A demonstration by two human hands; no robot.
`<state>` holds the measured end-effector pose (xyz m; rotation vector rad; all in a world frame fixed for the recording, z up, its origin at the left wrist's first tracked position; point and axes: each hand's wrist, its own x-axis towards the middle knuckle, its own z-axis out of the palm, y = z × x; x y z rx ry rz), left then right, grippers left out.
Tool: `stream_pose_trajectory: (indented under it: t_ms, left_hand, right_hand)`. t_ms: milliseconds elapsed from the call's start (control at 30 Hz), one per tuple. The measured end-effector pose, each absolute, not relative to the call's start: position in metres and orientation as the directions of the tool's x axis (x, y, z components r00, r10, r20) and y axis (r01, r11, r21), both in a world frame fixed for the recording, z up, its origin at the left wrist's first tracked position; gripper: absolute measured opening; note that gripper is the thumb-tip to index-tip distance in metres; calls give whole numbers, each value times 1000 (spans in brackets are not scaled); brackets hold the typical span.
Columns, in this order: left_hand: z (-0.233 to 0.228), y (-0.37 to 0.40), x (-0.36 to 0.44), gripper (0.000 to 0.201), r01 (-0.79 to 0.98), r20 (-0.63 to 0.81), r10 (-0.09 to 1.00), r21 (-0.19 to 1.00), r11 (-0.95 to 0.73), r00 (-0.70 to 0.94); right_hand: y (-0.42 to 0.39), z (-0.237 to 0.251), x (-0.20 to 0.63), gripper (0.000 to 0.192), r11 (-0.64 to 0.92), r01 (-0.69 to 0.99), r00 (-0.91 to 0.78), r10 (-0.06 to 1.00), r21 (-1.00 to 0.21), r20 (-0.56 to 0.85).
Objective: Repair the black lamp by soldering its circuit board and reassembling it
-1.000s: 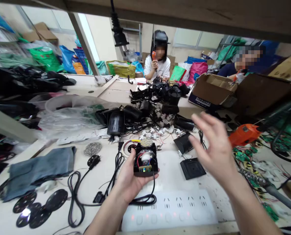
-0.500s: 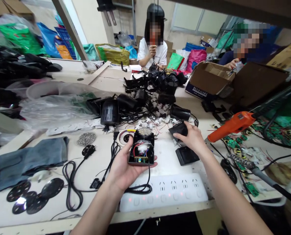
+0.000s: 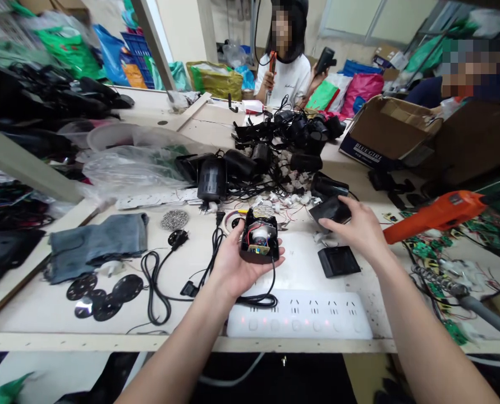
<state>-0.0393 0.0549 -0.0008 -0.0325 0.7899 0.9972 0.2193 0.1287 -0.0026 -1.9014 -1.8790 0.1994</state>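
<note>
My left hand point(image 3: 233, 269) holds an open black device housing point(image 3: 260, 242) above the workbench; a small motor, red and blue wires and a little circuit board show inside it, and its black cord point(image 3: 261, 297) loops down onto the table. My right hand point(image 3: 361, 229) is closed on a black plastic cover piece point(image 3: 329, 210) lifted just off the bench to the right. A second black square cover point(image 3: 339, 261) lies flat below that hand.
A white power strip point(image 3: 300, 321) with red lights lies along the front edge. An orange power screwdriver point(image 3: 437, 214) hangs at right over green circuit boards point(image 3: 432, 247). A pile of black housings point(image 3: 270, 157), grey cloth point(image 3: 98, 242), black discs point(image 3: 102, 292) and a cardboard box point(image 3: 386, 132) surround. A person sits across the bench.
My right hand came down from mid-air, reached the black cover piece and took hold of it. The left hand kept holding the open housing; the view shifted lower.
</note>
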Motion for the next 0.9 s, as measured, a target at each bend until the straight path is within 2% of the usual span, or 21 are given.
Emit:
stream_pose_trajectory:
  t_ms: [67, 133, 200, 267, 367, 533, 767, 900]
  left_hand:
    - [-1, 56, -40, 59, -764, -596, 739, 305, 569, 313]
    - [-1, 57, -40, 58, -767, -577, 746, 295, 570, 332]
    - [0, 58, -40, 57, -779, -547, 762, 285, 558, 346]
    - [2, 59, -40, 52, -802, -519, 782, 270, 533, 346]
    - [7, 59, -39, 48, -834, -514, 801, 259, 487, 308]
    - [14, 57, -37, 53, -839, -513, 814, 287, 463, 274]
    - [15, 56, -32, 48, -859, -536, 813, 282, 428, 229]
    - [13, 57, -28, 48, -868, -543, 816, 290, 402, 196]
  right_hand:
    - [123, 13, 209, 78, 157, 840, -5, 960, -520, 281]
    - [119, 28, 195, 73, 237, 675, -88, 966, -698, 242]
    - [115, 38, 179, 69, 252, 448, -218, 961, -858, 168]
    - [114, 43, 165, 67, 231, 273, -362, 924, -934, 123]
    - [116, 39, 151, 69, 204, 161, -478, 872, -966, 105]
    - [119, 24, 151, 77, 161, 55, -478, 871, -985, 115]
    - [116, 15, 151, 78, 110, -16, -475, 874, -994, 105]
    - [116, 13, 151, 78, 145, 21, -480, 869, -989, 117]
